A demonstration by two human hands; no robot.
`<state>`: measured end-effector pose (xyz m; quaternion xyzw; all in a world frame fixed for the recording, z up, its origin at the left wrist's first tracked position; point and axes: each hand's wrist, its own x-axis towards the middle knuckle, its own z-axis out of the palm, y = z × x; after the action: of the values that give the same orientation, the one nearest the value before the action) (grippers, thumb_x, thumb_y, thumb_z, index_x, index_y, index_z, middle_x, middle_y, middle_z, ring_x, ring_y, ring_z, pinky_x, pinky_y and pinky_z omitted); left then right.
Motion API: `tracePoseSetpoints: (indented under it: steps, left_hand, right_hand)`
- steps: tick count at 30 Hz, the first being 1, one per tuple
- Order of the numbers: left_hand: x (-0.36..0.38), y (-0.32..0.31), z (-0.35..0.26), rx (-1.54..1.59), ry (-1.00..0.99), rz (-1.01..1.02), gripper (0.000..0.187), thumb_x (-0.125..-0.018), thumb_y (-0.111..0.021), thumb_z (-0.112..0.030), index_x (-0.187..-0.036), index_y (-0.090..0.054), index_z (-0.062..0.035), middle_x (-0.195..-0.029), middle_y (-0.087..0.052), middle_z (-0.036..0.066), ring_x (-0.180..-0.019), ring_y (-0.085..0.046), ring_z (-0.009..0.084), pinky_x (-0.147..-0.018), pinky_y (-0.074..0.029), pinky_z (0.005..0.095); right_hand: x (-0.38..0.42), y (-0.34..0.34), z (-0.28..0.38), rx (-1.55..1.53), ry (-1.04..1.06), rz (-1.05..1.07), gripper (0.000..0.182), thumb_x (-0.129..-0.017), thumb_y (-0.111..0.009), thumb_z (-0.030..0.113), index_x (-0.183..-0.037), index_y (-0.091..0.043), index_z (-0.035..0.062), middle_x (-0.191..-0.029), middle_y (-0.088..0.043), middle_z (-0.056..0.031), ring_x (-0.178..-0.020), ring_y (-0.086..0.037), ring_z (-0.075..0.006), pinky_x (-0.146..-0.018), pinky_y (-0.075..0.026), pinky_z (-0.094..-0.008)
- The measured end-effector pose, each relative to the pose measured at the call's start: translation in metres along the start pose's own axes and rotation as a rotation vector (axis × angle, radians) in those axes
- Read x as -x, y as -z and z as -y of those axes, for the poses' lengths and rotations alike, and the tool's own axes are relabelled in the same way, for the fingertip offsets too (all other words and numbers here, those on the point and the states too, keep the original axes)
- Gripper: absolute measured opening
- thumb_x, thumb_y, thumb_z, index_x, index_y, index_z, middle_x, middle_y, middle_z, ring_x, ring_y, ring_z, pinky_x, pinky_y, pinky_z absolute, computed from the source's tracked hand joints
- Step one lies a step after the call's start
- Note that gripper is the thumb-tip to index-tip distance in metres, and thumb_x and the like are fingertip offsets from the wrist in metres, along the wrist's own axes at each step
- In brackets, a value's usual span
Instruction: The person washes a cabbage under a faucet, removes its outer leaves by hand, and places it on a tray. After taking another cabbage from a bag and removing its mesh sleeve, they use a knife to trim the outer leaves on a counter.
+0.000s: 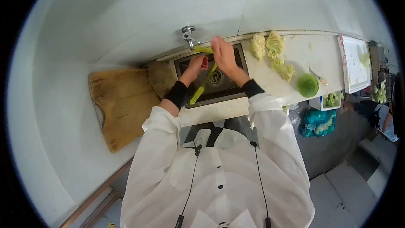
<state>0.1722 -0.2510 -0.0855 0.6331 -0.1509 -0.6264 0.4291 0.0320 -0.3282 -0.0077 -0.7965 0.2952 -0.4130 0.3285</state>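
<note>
Both hands are over the dark metal sink (pixel 242 59), below the tap (pixel 190 38). My right hand (pixel 224 58) is closed on a long green vegetable stalk (pixel 203 50), one end of which sticks out leftward under the tap. A further length of green stalk (pixel 198 94) runs from below the right hand down to the sink's near left corner. Whether both lengths are one piece is hidden by the hand. My left hand (pixel 196 67) has its fingers curled in, just left of the stalk. What it holds, if anything, does not show.
Left of the sink lies a wooden cutting board (pixel 120 101). Cauliflower-like heads (pixel 275 44), a green cabbage (pixel 308 85) and a knife (pixel 318 76) lie on the right counter, beside a white tray (pixel 356 74). A teal bag (pixel 318 122) is on the floor. Another person (pixel 386 118) is far right.
</note>
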Motion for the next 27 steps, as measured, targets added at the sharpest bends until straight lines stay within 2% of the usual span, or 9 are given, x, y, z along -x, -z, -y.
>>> tracePoseSetpoints:
  steps: [1,7,11,13,17,19,21,24,27]
  left_hand:
    - [0.000,0.001,0.003,0.015,0.014,-0.005,0.026,-0.092,-0.050,-0.027,-0.083,-0.059,-0.0037,-0.074,-0.060,0.006,-0.067,-0.059,0.0182,-0.065,-0.050,0.0317]
    - [0.000,0.008,0.020,-0.431,0.041,-0.128,0.026,-0.088,-0.054,-0.026,-0.093,-0.064,-0.0027,-0.085,-0.065,0.010,-0.082,-0.062,0.0232,-0.073,-0.049,0.0365]
    - [0.004,0.019,0.038,-0.787,0.026,-0.138,0.030,-0.088,-0.056,-0.028,-0.100,-0.061,-0.0009,-0.086,-0.060,0.007,-0.079,-0.058,0.0195,-0.072,-0.047,0.0342]
    - [0.010,0.017,0.045,-0.811,0.063,-0.141,0.032,-0.086,-0.056,-0.028,-0.103,-0.062,-0.0008,-0.096,-0.062,0.012,-0.089,-0.059,0.0254,-0.077,-0.046,0.0366]
    - [-0.005,0.019,0.064,-0.857,0.076,-0.175,0.032,-0.086,-0.056,-0.028,-0.100,-0.063,-0.0004,-0.098,-0.065,0.016,-0.093,-0.064,0.0281,-0.078,-0.049,0.0389]
    - [-0.006,0.010,0.064,-0.859,0.064,-0.181,0.031,-0.086,-0.056,-0.028,-0.097,-0.064,-0.0001,-0.094,-0.066,0.015,-0.090,-0.065,0.0265,-0.076,-0.050,0.0388]
    - [-0.005,0.000,0.061,-0.804,0.491,0.250,0.033,-0.088,-0.053,-0.030,-0.086,-0.065,0.0010,-0.076,-0.066,0.012,-0.070,-0.065,0.0262,-0.066,-0.051,0.0382]
    - [-0.016,-0.014,0.068,-1.135,0.364,0.500,0.040,-0.089,-0.051,-0.034,-0.080,-0.064,0.0023,-0.063,-0.063,0.009,-0.056,-0.062,0.0253,-0.059,-0.050,0.0378]
    - [-0.032,-0.003,0.093,-1.381,0.183,0.626,0.043,-0.089,-0.050,-0.040,-0.094,-0.066,-0.0006,-0.088,-0.068,0.014,-0.072,-0.064,0.0277,-0.066,-0.050,0.0403]
  right_hand:
    - [0.026,-0.011,-0.014,-0.147,-0.376,-0.042,0.042,-0.101,-0.041,0.032,-0.077,-0.057,0.0013,-0.060,-0.055,-0.0102,-0.059,-0.060,-0.0230,-0.055,-0.046,-0.0364]
    - [0.153,-0.088,-0.056,-0.933,-1.230,0.489,0.034,-0.098,-0.046,0.027,-0.086,-0.061,-0.0009,-0.077,-0.063,-0.0057,-0.062,-0.058,-0.0174,-0.057,-0.044,-0.0301]
    - [0.178,-0.128,-0.075,-0.855,-0.939,0.620,0.025,-0.095,-0.049,0.021,-0.088,-0.058,-0.0012,-0.083,-0.063,-0.0074,-0.064,-0.056,-0.0175,-0.058,-0.044,-0.0314]
    - [0.195,-0.161,-0.098,-0.550,-0.462,0.571,0.020,-0.095,-0.048,0.018,-0.093,-0.055,-0.0010,-0.081,-0.061,-0.0159,-0.070,-0.056,-0.0317,-0.062,-0.045,-0.0423]
    - [0.170,-0.118,-0.066,-0.245,-0.508,0.689,0.013,-0.091,-0.050,0.014,-0.090,-0.054,0.0018,-0.083,-0.059,-0.0204,-0.075,-0.053,-0.0398,-0.066,-0.045,-0.0455]
    - [0.175,-0.104,-0.071,-0.302,-0.589,0.355,0.010,-0.087,-0.053,0.013,-0.087,-0.057,0.0037,-0.083,-0.060,-0.0183,-0.077,-0.055,-0.0399,-0.068,-0.045,-0.0461]
    - [0.179,-0.074,-0.090,-0.300,-0.413,0.221,0.003,-0.075,-0.055,0.000,-0.075,-0.057,-0.0009,-0.083,-0.061,-0.0204,-0.076,-0.059,-0.0374,-0.067,-0.046,-0.0398]
    - [0.171,-0.022,-0.107,-0.046,-0.501,0.162,0.010,-0.072,-0.052,-0.003,-0.065,-0.057,0.0010,-0.061,-0.054,-0.0176,-0.058,-0.057,-0.0337,-0.054,-0.044,-0.0366]
    - [0.128,0.020,-0.099,-0.095,-0.575,0.205,0.012,-0.078,-0.047,-0.003,-0.070,-0.055,-0.0010,-0.063,-0.055,-0.0170,-0.060,-0.058,-0.0290,-0.055,-0.043,-0.0350]
